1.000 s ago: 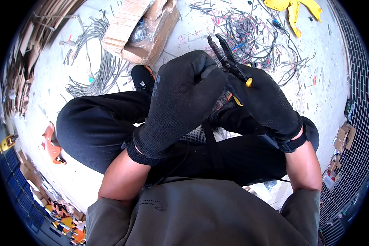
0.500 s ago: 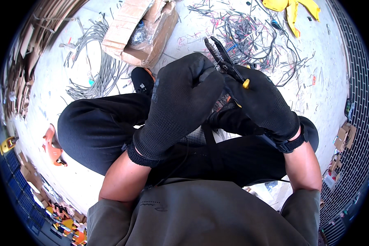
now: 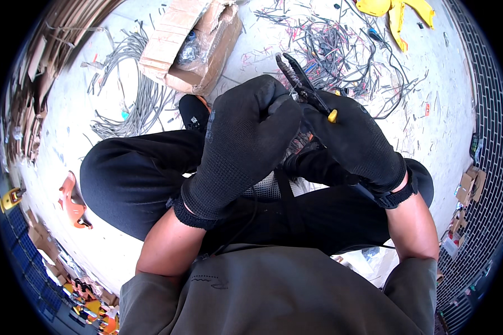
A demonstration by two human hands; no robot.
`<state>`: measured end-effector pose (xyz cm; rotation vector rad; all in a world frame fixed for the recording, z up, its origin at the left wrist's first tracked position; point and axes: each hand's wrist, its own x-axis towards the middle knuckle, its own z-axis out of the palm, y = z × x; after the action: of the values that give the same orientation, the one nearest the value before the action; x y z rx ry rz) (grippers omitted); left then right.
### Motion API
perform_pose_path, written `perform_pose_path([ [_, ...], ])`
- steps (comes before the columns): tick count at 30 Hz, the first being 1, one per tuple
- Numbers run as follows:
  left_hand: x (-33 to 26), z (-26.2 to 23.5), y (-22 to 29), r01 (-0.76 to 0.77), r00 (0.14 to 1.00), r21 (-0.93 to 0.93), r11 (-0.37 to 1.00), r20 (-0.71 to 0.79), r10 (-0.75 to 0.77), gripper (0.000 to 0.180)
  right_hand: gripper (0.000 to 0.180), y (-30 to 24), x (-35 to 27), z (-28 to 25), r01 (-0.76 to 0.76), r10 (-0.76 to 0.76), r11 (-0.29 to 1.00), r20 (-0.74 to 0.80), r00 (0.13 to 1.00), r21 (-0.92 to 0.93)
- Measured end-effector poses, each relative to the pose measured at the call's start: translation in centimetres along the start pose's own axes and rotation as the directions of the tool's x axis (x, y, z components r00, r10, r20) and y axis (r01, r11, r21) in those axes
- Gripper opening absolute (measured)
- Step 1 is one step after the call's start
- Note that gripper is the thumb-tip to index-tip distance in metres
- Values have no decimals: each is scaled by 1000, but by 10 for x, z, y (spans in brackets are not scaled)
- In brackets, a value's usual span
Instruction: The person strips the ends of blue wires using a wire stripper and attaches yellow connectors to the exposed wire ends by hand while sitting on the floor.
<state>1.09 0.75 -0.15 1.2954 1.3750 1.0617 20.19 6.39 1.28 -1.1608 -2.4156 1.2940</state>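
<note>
Both hands wear black gloves and meet above my crossed legs. My right hand (image 3: 359, 142) grips a pair of black pliers (image 3: 297, 79) with yellow handle tips, its jaws pointing up and away. My left hand (image 3: 246, 145) is curled shut against the pliers just below the jaws; whatever it pinches there is hidden by the glove. A thin dark wire hangs down between my legs.
I sit on a pale floor in black trousers. A torn cardboard box (image 3: 191, 47) lies ahead left, grey cable bundles (image 3: 129, 100) beside it, a tangle of dark stripped wires (image 3: 341, 44) ahead right, yellow plastic (image 3: 397, 11) at the top, an orange tool (image 3: 72, 201) at left.
Both hands with the pliers have shifted slightly; the jaws have tilted a little to the left. The grip is unchanged.
</note>
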Motion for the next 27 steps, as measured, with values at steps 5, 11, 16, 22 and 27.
perform_pose_path([
  [5, 1, -1, -1, -56, 998, 73, 996, 20, 54, 17, 22, -3, 1, -1, -111, 111, 992, 9, 994, 63],
  [11, 3, 4, -5, -70, 996, -54, 996, -65, 67, 23, 20, 2, 0, 4, 18, -19, 1000, -63, 998, -24],
  [16, 2, 5, 4, 24, 998, -191, 981, -56, -35, 24, 18, 8, 0, 5, 93, -103, 987, -68, 992, -133],
  [22, 1, 2, -2, -32, 999, -148, 988, -39, 26, 22, 20, 5, 6, 0, 48, -52, 995, -41, 998, -87],
  [27, 0, 2, 3, 31, 999, -193, 981, -14, -34, 21, 25, 6, 11, -7, -142, 142, 989, 4, 990, 29],
])
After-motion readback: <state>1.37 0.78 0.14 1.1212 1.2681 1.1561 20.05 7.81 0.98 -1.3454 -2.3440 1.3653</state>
